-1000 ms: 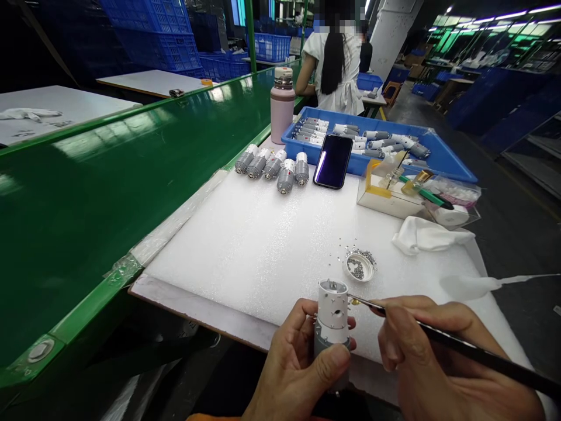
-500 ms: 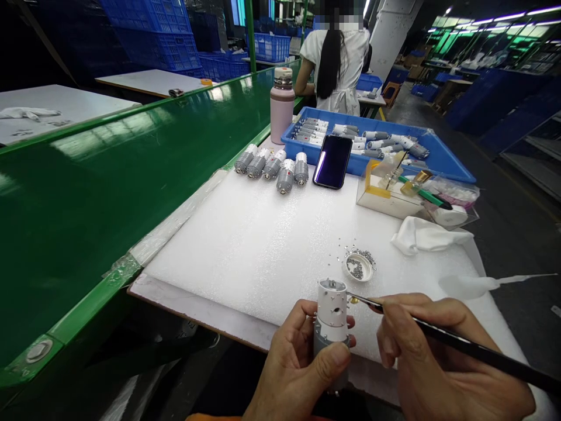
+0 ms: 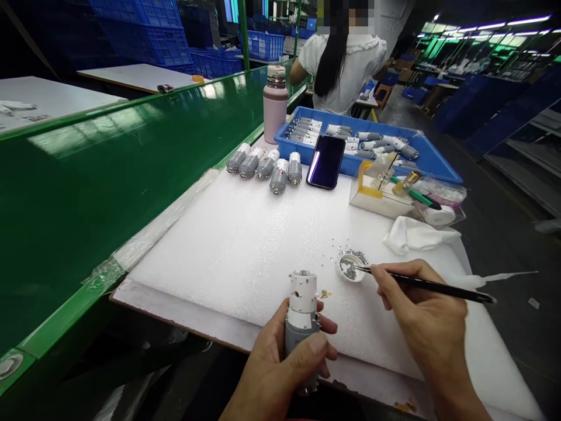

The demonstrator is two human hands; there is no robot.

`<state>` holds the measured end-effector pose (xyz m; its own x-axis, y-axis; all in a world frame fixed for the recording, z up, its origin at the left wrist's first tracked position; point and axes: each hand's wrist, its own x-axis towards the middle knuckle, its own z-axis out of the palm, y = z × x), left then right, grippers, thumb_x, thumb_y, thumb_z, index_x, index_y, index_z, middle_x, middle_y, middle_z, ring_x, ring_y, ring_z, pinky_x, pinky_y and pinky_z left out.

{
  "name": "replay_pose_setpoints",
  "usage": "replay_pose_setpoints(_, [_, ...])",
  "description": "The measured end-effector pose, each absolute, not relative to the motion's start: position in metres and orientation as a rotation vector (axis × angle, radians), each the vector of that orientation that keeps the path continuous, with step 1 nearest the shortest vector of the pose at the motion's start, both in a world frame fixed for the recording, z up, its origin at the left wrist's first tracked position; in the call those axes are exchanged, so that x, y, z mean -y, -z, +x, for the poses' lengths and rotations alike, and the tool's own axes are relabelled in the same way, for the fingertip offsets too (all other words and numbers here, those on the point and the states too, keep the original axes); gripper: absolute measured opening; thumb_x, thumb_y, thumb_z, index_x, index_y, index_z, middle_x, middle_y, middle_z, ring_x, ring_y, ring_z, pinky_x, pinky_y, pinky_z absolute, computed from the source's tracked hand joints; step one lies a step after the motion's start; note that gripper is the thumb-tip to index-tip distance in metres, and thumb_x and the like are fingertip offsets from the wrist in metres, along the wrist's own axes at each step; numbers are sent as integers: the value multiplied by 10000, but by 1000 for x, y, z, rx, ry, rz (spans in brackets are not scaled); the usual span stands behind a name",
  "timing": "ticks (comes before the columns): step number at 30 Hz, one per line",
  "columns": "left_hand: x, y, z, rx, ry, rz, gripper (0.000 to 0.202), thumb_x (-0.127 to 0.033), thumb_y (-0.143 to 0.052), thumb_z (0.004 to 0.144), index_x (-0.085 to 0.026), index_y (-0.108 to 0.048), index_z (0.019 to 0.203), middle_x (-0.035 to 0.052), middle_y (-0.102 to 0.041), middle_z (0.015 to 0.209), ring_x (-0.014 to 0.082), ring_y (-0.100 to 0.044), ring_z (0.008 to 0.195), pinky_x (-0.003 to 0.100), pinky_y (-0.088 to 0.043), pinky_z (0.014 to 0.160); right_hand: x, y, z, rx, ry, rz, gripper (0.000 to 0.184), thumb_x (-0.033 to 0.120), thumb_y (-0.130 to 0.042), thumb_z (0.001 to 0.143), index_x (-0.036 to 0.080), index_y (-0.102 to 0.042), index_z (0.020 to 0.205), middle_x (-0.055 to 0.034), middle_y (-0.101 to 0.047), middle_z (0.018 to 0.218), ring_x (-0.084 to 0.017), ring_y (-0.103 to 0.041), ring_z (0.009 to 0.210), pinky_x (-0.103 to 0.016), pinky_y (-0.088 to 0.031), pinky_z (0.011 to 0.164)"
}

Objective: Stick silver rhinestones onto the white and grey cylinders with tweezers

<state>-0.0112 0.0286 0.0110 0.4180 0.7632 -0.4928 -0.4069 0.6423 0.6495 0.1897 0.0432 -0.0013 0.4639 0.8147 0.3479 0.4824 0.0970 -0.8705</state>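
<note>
My left hand (image 3: 284,365) is wrapped round the grey base of a small motor (image 3: 301,310) with a white cylindrical head, holding it upright above the near edge of the white foam pad (image 3: 245,245). My right hand (image 3: 421,307) pinches a thin black stick tool (image 3: 427,285). Its tip reaches into a small white dish (image 3: 350,266) of tiny silver parts. A few silver parts lie loose around the dish. A tiny yellowish bit (image 3: 324,294) lies on the foam beside the motor.
Several grey motors (image 3: 265,165) lie in a row at the pad's far edge beside a dark phone (image 3: 326,161). Behind are a blue tray (image 3: 432,159) of motors, a pink bottle (image 3: 274,105), a clear box (image 3: 377,193), a white cloth (image 3: 416,237). A green conveyor (image 3: 109,169) runs left. A person (image 3: 346,58) stands beyond.
My right hand has lifted the stick tool away from the motor's side and moved its tip to the small dish. The motor and my left hand have shifted left in view.
</note>
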Motion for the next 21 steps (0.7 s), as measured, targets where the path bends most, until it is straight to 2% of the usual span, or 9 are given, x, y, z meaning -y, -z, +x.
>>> replay_pose_setpoints(7, [-33,-15,-8,-909,-765,552,423,-369,-799,737,-161,-592,1042,-22,-603,788,76,-535,597,230,-430,561,-55,12,188,1313,-382,-1606,154,310,-746,824,167,-688,821,-13,-685,758,-110,-609,638,-200,-440,531])
replay_pose_setpoints(11, [-34,-16,-8,-936,-752,546,413,-378,-789,734,-160,-580,1016,-25,-591,768,88,-540,606,237,-432,558,-58,15,191,1353,-359,-1587,164,317,-749,818,168,-684,796,-11,-687,733,-117,-627,620,-195,-464,515])
replay_pose_setpoints(16, [-36,-19,-8,-952,-733,541,379,-371,-748,766,-158,-562,1018,-18,-611,722,95,-529,590,251,-433,578,-52,5,184,1348,-288,-1569,114,288,-732,843,197,-682,797,30,-645,662,-70,-560,543,-149,-454,493])
replay_pose_setpoints(21, [-41,-20,-3,-934,-778,536,374,-365,-757,778,-165,-554,1021,-10,-650,787,103,-564,614,264,-423,618,-19,-20,167,1409,-172,-1465,76,209,-734,838,232,-662,827,16,-710,840,-95,-678,762,-142,-544,694])
